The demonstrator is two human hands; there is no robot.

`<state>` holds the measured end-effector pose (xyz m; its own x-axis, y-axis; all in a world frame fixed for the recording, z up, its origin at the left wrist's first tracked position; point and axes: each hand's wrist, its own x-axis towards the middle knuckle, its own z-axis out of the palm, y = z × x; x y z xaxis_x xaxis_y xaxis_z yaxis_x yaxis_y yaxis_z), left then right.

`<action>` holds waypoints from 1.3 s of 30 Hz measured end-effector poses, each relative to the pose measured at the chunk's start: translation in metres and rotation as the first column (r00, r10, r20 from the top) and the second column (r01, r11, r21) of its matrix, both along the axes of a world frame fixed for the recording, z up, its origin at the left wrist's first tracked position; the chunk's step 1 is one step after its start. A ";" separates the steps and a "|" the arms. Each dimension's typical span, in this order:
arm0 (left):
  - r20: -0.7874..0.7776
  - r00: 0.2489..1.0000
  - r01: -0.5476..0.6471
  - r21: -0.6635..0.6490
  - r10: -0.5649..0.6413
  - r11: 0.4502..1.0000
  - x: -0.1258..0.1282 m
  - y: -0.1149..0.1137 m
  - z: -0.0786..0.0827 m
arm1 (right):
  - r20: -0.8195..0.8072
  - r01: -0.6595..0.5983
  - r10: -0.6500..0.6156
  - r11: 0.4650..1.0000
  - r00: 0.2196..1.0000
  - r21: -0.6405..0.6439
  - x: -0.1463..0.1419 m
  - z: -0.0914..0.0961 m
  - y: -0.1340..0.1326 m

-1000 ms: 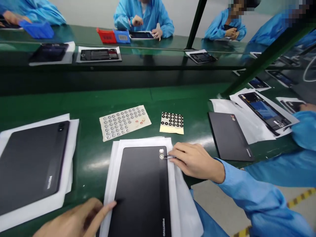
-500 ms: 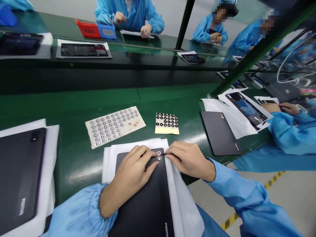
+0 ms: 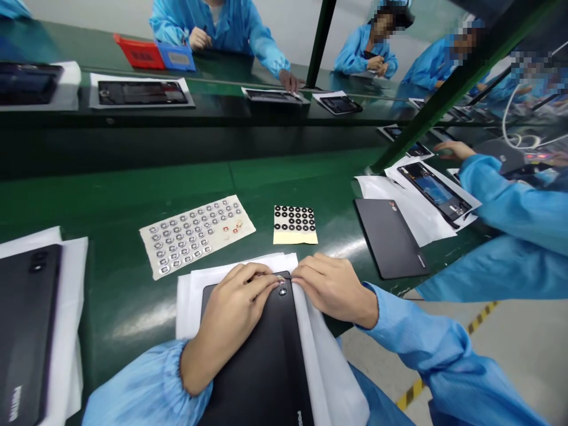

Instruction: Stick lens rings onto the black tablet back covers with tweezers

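A dark grey tablet back cover (image 3: 252, 361) lies on white sheets in front of me, its camera area at the upper right corner. My left hand (image 3: 242, 313) rests over the cover, thumb and forefinger pinched together at the upper camera ring (image 3: 281, 281); whatever is between those fingertips is too small to make out. From the right, my right hand (image 3: 331, 287) pinches thin dark tweezers (image 3: 286, 277), whose tip reaches that same ring. Just below it, the lower camera ring (image 3: 283, 291) is uncovered.
Beyond the cover lie a sheet of clear ring stickers (image 3: 195, 234) and a sheet of black ring stickers (image 3: 294, 220). Other tablet covers lie left (image 3: 26, 331) and right (image 3: 390, 236). A green post (image 3: 412, 130) slants at right. Co-workers sit across and on the right.
My left fingertips have closed in over the upper ring, and the tweezers have stayed at it. A co-worker's hand across has moved right onto a tablet; the right neighbour's arm has reached forward.
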<state>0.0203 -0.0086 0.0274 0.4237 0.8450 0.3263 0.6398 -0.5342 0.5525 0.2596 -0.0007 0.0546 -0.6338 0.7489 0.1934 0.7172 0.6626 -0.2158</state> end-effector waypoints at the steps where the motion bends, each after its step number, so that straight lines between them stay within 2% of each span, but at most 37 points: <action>1: -0.008 1.000 0.004 0.003 -0.004 1.000 0.000 0.000 0.000 | -0.010 0.010 -0.010 1.000 1.000 0.011 0.001 -0.001 -0.001; 4: -0.033 0.999 0.015 0.020 -0.014 1.000 0.001 0.001 0.000 | -0.009 0.004 -0.004 0.999 1.000 0.039 0.003 -0.002 -0.005; 8: -0.051 0.997 0.057 0.033 -0.055 0.998 0.002 0.000 0.000 | 0.047 -0.028 0.020 0.983 0.999 0.183 0.001 -0.001 -0.009; 14: -0.043 0.997 0.073 0.051 -0.070 0.996 0.001 0.000 -0.001 | 0.126 -0.125 0.076 0.888 0.989 0.444 0.001 -0.009 -0.019; 18: -0.063 0.995 0.078 0.086 -0.073 0.993 0.002 -0.001 -0.005 | 0.079 -0.107 0.077 0.861 0.994 0.498 0.002 -0.025 -0.025; 21: -0.205 0.977 0.099 0.171 -0.063 0.980 0.003 -0.004 -0.008 | 0.015 -0.045 0.043 0.876 0.999 0.480 0.002 -0.038 -0.027; 25: -0.392 0.917 0.161 0.208 -0.068 0.965 0.009 -0.008 -0.006 | -0.096 0.076 -0.045 0.934 0.994 0.350 0.003 -0.042 -0.027; 27: -0.388 0.919 0.148 0.183 -0.067 0.972 0.011 -0.004 0.000 | -0.134 0.097 -0.059 0.949 0.989 0.299 0.006 -0.037 -0.024; 29: -0.310 0.949 0.096 0.125 -0.053 0.987 0.008 0.007 0.006 | -0.157 0.112 -0.069 0.952 0.985 0.286 0.013 -0.029 -0.017; 31: -0.227 0.973 -0.019 0.096 0.040 0.995 -0.004 0.027 0.011 | -0.153 0.162 -0.125 0.953 0.980 0.257 0.021 -0.021 -0.006; 33: -0.254 0.949 -0.148 0.156 0.185 0.977 -0.022 0.051 0.013 | -0.089 0.213 -0.199 0.959 0.976 0.186 0.028 -0.016 0.009; 34: -0.301 0.925 -0.174 0.205 0.231 0.963 -0.033 0.062 0.012 | -0.036 0.230 -0.227 0.962 0.973 0.147 0.030 -0.014 0.017; 36: -0.402 0.890 -0.123 0.240 0.214 0.963 -0.051 0.079 0.009 | 0.087 0.237 -0.246 0.967 0.965 0.093 0.032 -0.012 0.031; 39: -0.450 0.888 -0.015 0.188 0.099 0.982 -0.066 0.087 0.007 | 0.257 0.199 -0.219 0.975 0.941 0.100 0.030 -0.017 0.045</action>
<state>-0.0459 0.0784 0.0342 0.5138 0.8198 0.2528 0.8301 -0.5495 0.0945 0.2893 0.0438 0.0377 -0.5001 0.8605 0.0976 0.8659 0.4983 0.0433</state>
